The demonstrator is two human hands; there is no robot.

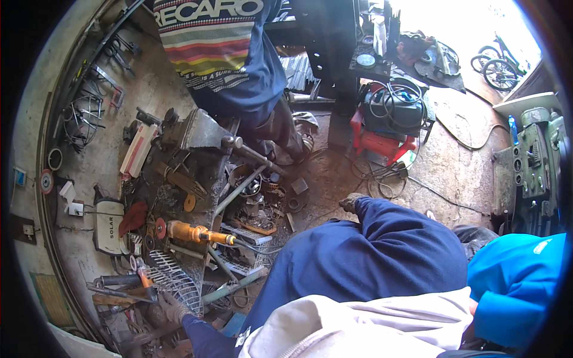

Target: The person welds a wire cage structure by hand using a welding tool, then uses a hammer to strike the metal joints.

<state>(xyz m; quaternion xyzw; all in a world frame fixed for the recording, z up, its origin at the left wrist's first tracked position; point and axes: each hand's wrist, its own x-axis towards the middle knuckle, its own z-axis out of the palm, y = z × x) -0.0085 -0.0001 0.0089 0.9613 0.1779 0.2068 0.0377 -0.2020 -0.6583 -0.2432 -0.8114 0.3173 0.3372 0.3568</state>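
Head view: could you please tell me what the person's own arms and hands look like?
Both sleeves are navy blue. The left hand appears to wear a greyish glove; the right hand, a darker, grimy-looking one.

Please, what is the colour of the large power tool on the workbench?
The body of the large power tool is orange-yellow; it shows best in the head view.

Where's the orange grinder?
In the head view, the orange grinder is left of centre, to the right of the red cloth and pictured just above the slatted metal rack.
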